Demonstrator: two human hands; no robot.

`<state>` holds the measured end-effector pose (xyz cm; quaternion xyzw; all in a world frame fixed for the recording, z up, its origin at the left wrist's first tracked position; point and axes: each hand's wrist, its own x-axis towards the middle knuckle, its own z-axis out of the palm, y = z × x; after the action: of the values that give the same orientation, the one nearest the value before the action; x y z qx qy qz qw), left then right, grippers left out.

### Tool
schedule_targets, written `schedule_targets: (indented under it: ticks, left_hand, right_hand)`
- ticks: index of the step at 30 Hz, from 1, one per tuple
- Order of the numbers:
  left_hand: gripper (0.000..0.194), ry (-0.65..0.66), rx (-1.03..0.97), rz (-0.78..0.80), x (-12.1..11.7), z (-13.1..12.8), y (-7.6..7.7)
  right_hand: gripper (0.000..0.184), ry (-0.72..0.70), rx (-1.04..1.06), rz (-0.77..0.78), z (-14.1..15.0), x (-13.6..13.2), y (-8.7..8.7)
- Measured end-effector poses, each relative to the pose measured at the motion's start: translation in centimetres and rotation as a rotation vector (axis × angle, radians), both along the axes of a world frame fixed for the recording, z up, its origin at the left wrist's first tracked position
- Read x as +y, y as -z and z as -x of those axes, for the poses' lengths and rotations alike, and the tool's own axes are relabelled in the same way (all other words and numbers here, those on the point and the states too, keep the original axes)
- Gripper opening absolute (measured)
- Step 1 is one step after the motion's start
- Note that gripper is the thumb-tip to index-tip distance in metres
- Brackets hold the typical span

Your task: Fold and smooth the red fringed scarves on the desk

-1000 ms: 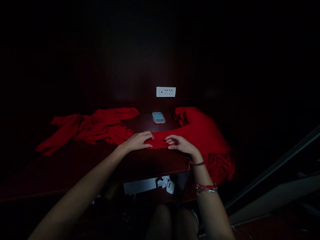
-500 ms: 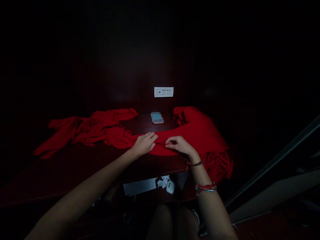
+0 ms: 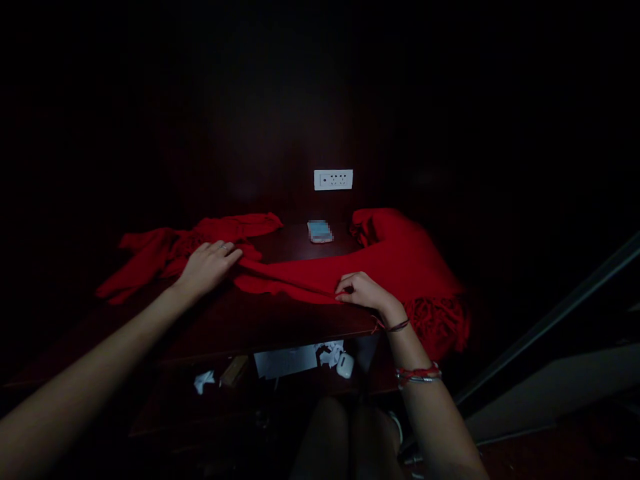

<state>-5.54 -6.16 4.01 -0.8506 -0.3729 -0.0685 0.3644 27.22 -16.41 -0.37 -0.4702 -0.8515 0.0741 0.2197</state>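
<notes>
The right hand (image 3: 361,290) pinches a red cloth (image 3: 300,273); toward nine o'clock the left hand (image 3: 207,265), farther out than before, touches it, its grip impossible to tell. Soft and creased, the cloth stretches between them, its stringy fringe (image 3: 440,320) toward four, on a dark, glossy table (image 3: 290,320).

The dark desk (image 3: 280,319) carries red fabric (image 3: 400,257) and 1 pixelated pale-blue object (image 3: 320,231).
</notes>
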Motion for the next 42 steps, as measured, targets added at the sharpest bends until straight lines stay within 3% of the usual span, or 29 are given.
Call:
schedule_targets:
  ticks: [3, 5, 10, 16, 21, 28, 42]
  left_hand:
    - [0.033, -0.011, 0.036, 0.064, -0.6, 0.8, 1.2]
    - [0.038, 0.043, 0.014, 0.112, -1.7, -0.2, 2.1]
    - [0.038, 0.381, 0.023, 0.285, -4.6, -5.6, 2.9]
    - [0.04, 0.507, 0.126, 0.391, -2.5, -8.9, 3.2]
    - [0.042, 0.521, 0.08, 0.401, -0.6, -9.5, 3.6]
    - [0.038, 0.546, 0.026, 0.367, -1.3, -10.1, 4.4]
    - [0.026, 0.546, -0.072, 0.369, -0.4, -8.5, 3.3]
  right_hand:
    - [0.014, -0.007, -0.079, -0.098, 0.4, -0.8, 0.3]
    - [0.016, 0.02, -0.123, -0.147, 0.7, -1.6, 0.6]
    - [0.027, 0.068, -0.111, -0.234, 1.1, -3.5, 0.9]
    - [0.014, 0.101, -0.12, -0.302, 1.0, -3.9, 1.2]
    - [0.014, 0.181, -0.118, -0.295, 0.9, -3.6, 1.7]
    - [0.015, 0.232, -0.176, -0.276, 0.9, -3.8, 1.6]
    - [0.022, 0.287, -0.211, -0.335, 0.9, -4.3, 1.4]
